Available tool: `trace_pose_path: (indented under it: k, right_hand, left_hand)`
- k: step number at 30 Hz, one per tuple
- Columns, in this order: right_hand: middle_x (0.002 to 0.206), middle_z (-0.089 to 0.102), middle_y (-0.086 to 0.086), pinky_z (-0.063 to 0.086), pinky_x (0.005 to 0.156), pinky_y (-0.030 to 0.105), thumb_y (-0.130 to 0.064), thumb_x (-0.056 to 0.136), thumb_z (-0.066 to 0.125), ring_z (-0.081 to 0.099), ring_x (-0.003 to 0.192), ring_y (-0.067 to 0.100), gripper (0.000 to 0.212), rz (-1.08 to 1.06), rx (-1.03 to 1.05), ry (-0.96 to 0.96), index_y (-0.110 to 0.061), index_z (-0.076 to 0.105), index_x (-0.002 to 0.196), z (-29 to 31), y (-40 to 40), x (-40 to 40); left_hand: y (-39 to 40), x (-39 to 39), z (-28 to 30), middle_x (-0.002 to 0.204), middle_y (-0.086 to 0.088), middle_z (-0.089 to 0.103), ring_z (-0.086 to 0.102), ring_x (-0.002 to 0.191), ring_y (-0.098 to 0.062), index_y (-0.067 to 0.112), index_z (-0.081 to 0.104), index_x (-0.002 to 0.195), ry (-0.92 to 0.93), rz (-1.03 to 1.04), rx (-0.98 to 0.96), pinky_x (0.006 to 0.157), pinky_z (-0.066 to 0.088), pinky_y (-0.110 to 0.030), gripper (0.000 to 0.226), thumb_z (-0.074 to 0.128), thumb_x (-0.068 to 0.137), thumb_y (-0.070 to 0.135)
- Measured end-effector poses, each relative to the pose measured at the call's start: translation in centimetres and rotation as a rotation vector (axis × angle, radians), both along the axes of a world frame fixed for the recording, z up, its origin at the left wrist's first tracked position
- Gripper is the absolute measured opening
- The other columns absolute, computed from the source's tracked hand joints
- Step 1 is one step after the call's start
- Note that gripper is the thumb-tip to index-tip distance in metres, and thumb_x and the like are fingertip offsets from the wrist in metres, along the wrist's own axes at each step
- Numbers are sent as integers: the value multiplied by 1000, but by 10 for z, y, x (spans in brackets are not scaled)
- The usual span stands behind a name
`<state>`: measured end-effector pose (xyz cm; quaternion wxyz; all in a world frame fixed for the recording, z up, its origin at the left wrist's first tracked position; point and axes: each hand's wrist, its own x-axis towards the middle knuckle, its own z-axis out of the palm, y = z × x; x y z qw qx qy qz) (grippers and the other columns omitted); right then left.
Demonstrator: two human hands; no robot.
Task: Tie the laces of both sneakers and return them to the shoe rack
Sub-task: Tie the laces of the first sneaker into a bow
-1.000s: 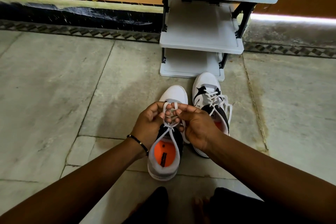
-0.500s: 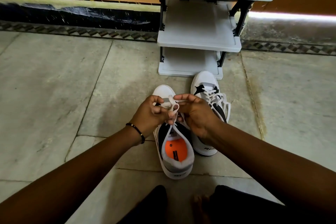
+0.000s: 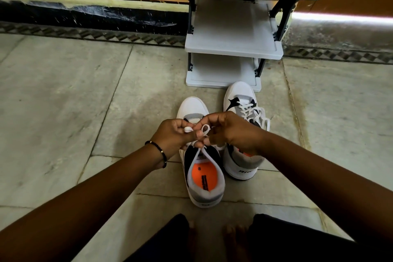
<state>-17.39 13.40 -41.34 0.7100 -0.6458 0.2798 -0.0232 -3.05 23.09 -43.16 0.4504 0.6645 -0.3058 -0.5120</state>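
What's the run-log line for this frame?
step: tying lace | left hand, right hand: pinching lace | near sneaker: on floor | shoe rack: empty

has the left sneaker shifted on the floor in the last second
Yes. The left sneaker has swung its heel rightward, closer to the right sneaker, judged against the floor tile seam beneath them.

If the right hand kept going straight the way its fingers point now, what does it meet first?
The right hand points leftward across the near sneaker, so it would likely meet the left hand first, with the lace loop between them.
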Motion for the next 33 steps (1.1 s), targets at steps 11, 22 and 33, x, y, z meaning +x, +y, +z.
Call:
trace_pose_path:
  k: [11,22,33]
  right_hand:
    - [50,64,-1,44,40,14,3,81,62,59,41,9,4,-224,-142,-18,6,61,79,-10,8,4]
    - [54,61,8,43,35,16,-3,90,52,59,36,11,15,-395,-14,42,-6,48,76,-7,14,7]
    - [78,68,21,49,54,17,0,84,59,60,61,17,13,-228,-234,91,3,69,93,-10,7,5]
  left_hand:
    - [5,3,-3,62,7,74,71,67,-8,11,58,81,2,-148,-84,50,49,-16,9,53,88,10]
    - [-1,3,1,66,2,71,69,59,-6,-3,57,88,-89,-187,-182,61,54,-13,8,58,81,-6]
    - [2,-3,-2,67,0,72,70,62,-11,5,55,94,-14,-94,-217,61,55,-17,19,59,80,-6]
